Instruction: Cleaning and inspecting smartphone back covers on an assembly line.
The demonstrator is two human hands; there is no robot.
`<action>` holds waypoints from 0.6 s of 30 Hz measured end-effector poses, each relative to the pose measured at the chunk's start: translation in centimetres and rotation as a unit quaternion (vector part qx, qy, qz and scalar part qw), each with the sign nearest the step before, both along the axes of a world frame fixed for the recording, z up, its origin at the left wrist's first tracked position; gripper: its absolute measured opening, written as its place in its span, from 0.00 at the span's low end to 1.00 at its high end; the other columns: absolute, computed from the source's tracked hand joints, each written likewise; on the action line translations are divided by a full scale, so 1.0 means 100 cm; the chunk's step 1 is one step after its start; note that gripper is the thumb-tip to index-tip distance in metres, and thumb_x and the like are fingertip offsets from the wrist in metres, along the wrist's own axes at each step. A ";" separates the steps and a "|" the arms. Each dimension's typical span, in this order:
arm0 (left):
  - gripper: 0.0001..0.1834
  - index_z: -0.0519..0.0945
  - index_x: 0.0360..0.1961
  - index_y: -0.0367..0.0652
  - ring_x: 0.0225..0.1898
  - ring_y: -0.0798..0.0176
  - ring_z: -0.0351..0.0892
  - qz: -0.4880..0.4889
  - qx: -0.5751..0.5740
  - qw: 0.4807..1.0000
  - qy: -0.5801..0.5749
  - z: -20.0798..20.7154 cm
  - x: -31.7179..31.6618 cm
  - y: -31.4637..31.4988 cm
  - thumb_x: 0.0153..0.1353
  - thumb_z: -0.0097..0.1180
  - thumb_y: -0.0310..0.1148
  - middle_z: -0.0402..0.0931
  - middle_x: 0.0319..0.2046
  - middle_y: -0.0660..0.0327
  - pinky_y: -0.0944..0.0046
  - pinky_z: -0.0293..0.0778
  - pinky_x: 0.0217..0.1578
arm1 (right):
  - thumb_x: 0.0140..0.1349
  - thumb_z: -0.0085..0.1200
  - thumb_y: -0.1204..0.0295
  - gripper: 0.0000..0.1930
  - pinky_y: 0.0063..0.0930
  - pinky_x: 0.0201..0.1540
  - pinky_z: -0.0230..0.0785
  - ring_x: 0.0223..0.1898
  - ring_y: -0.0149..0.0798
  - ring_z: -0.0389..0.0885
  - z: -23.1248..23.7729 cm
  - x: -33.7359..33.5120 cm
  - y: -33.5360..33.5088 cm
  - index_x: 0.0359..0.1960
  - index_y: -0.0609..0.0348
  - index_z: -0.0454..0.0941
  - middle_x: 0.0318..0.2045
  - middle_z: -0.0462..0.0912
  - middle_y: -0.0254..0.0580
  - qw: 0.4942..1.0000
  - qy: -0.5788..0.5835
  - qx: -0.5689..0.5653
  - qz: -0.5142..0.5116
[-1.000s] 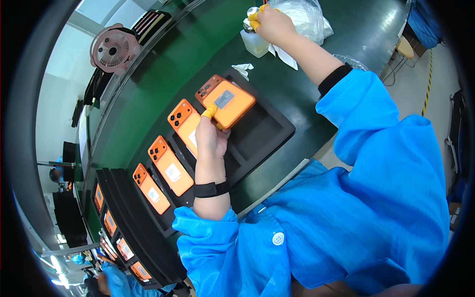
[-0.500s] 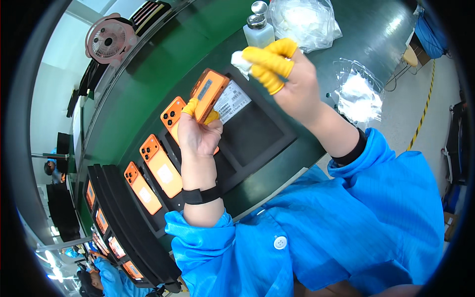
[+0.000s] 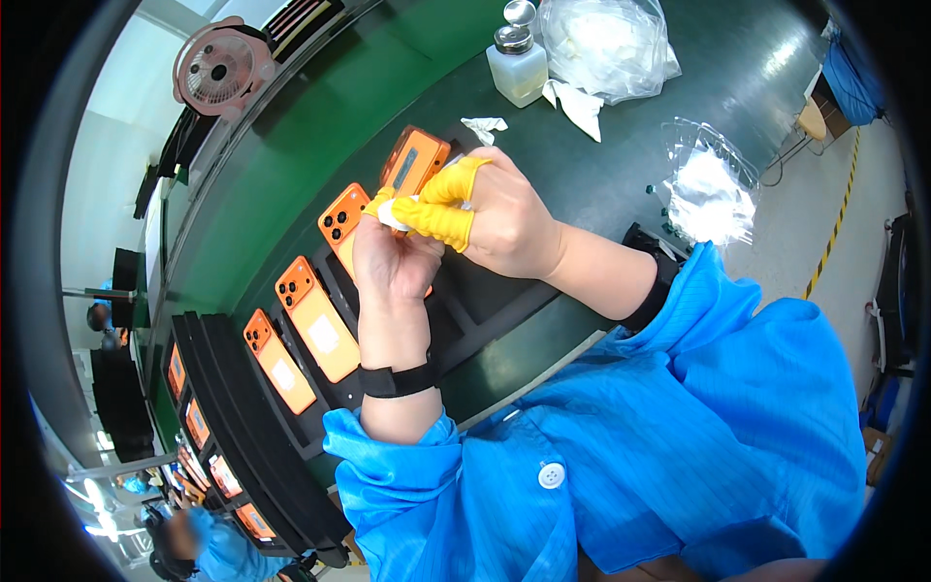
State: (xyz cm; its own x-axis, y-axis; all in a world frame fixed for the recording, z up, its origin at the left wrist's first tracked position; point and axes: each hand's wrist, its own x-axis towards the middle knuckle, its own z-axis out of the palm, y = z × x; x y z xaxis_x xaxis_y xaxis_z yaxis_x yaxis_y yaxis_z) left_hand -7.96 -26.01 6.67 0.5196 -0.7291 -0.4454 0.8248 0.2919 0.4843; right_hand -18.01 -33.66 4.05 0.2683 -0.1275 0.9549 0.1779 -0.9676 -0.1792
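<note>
My left hand (image 3: 393,264), its thumb and fingertip in yellow finger cots, grips an orange phone (image 3: 415,155), tilted up above a black tray (image 3: 519,299). Yellow cots also cover several fingers of my right hand (image 3: 504,218). They pinch a folded white wipe (image 3: 390,215) against the phone's lower end, close to my left thumb. My fingers hide that end of the phone. Under and beside my left arm, the tray holds an orange phone (image 3: 339,215) partly covered by my hand, a second phone (image 3: 320,325) and a third phone (image 3: 279,371), camera sides up.
Beyond my right hand stand a pump bottle (image 3: 519,76) and a clear bag (image 3: 606,48) of white material. Loose wipes (image 3: 579,109) lie beside them. A silvery plastic bag (image 3: 713,194) is at right. Stacked black trays (image 3: 254,436) with phones rise at left; a person (image 3: 228,548) sits beyond.
My right hand has come down and left, bringing the white wipe onto the phone. My left hand keeps its hold. Wipes beside the bottle, earlier hidden by my right hand, now show.
</note>
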 end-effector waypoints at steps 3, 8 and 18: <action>0.10 0.71 0.34 0.36 0.23 0.68 0.76 -0.057 -0.033 0.998 -0.002 -0.001 0.007 0.002 0.60 0.40 0.31 0.75 0.27 0.59 0.74 0.76 0.20 | 0.45 0.52 0.72 0.14 0.28 0.35 0.62 0.26 0.34 0.72 0.006 -0.003 -0.009 0.36 0.47 0.80 0.25 0.74 0.33 1.000 0.002 -0.003 -0.018; 0.12 0.71 0.35 0.34 0.24 0.66 0.77 -0.126 -0.104 0.986 0.015 -0.008 0.016 0.010 0.60 0.39 0.32 0.75 0.26 0.59 0.73 0.75 0.17 | 0.46 0.52 0.72 0.12 0.28 0.32 0.62 0.27 0.33 0.72 0.014 -0.002 -0.025 0.35 0.48 0.80 0.24 0.75 0.31 0.993 -0.027 0.074 -0.087; 0.13 0.71 0.36 0.36 0.28 0.63 0.75 0.016 0.078 0.995 -0.058 0.023 -0.017 0.002 0.59 0.39 0.35 0.73 0.29 0.57 0.71 0.73 0.22 | 0.45 0.55 0.78 0.12 0.23 0.31 0.62 0.25 0.31 0.73 0.013 -0.027 -0.010 0.35 0.59 0.79 0.25 0.74 0.33 0.992 -0.023 0.004 0.122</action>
